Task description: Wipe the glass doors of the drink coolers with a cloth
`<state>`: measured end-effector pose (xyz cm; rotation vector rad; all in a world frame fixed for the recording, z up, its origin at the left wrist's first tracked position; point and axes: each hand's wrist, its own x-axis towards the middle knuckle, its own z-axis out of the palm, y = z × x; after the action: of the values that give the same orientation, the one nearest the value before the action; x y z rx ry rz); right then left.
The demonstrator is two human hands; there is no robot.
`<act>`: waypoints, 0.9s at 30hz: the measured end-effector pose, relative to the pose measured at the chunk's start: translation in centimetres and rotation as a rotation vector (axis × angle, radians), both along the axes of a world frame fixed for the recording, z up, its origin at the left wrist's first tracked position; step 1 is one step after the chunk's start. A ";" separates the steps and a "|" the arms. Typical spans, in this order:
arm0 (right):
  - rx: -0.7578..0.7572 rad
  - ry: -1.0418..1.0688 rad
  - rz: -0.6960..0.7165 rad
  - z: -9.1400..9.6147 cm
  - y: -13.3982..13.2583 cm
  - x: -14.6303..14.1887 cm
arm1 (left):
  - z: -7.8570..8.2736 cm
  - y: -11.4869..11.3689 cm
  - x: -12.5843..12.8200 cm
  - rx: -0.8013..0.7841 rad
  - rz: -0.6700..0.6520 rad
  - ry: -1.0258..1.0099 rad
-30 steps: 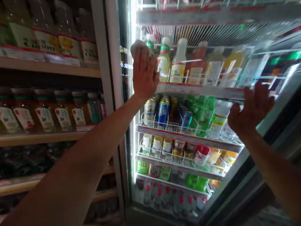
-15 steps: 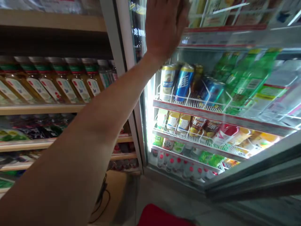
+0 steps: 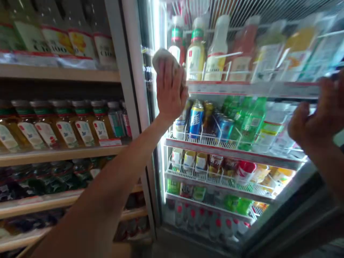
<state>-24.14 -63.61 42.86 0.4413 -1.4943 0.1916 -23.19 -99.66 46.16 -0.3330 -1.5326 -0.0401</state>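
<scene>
My left hand (image 3: 170, 89) is raised against the glass door (image 3: 268, 118) of a lit drinks fridge, its fingers laid over a pale cloth (image 3: 162, 59) pressed to the glass near the door's left edge. My right hand (image 3: 319, 118) is at the far right, its fingers curled on the door's edge. Behind the glass stand bottles (image 3: 197, 53) on the upper wire shelf and cans (image 3: 196, 120) on the shelf below.
Wooden shelves (image 3: 59, 73) to the left of the fridge hold rows of amber bottles (image 3: 64, 127) and dark packets lower down. The fridge's lower shelves carry cups, green packs and red-capped bottles (image 3: 193, 218). The floor shows below the door.
The view dipped downward and came back up. My left hand with the cloth sits slightly lower on the glass; my right hand, out of sight half a second ago, is back at the door's right edge.
</scene>
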 end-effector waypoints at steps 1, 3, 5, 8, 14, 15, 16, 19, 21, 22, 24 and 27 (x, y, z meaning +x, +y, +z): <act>-0.004 0.009 -0.025 0.3 -0.2 0.2 | -0.9 1.0 0.1 -0.058 -0.035 -0.010; -0.024 0.018 -0.065 0.6 -0.8 0.5 | -3.3 3.0 0.2 -0.326 -0.143 -0.032; -0.054 0.019 -0.089 0.6 -1.3 0.5 | -5.3 3.9 0.3 -0.559 -0.152 -0.062; -0.060 0.044 -0.106 0.4 -1.6 0.1 | -4.5 1.4 0.2 -0.425 -0.125 -0.026; -0.045 0.084 -0.112 0.4 -1.5 -0.3 | -1.2 -1.6 0.4 -0.011 -0.037 0.082; -0.061 0.048 -0.128 0.5 -1.6 -0.2 | -2.2 -0.4 0.5 -0.087 -0.043 0.073; -0.077 0.016 -0.143 0.5 -1.7 0.0 | -3.4 0.9 0.6 -0.203 -0.059 0.055; -0.106 -0.020 -0.164 0.5 -2.1 0.5 | -6.3 3.7 0.6 -0.548 -0.106 -0.012; -0.105 0.002 -0.168 0.5 -2.2 0.6 | -6.0 3.0 0.5 -0.497 -0.115 0.009; -0.101 0.010 -0.173 0.5 -2.3 0.5 | -5.1 2.0 0.4 -0.379 -0.112 0.042; -0.095 0.027 -0.178 0.5 -2.3 0.4 | -3.2 -0.4 0.3 -0.085 -0.093 0.115; -0.071 0.067 -0.163 0.5 -2.2 0.2 | -2.7 -1.9 0.5 0.064 -0.067 0.128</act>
<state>-23.97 -65.77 43.36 0.2649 -1.4456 0.0999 -22.70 -101.58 43.48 -0.3300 -1.3901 -0.1183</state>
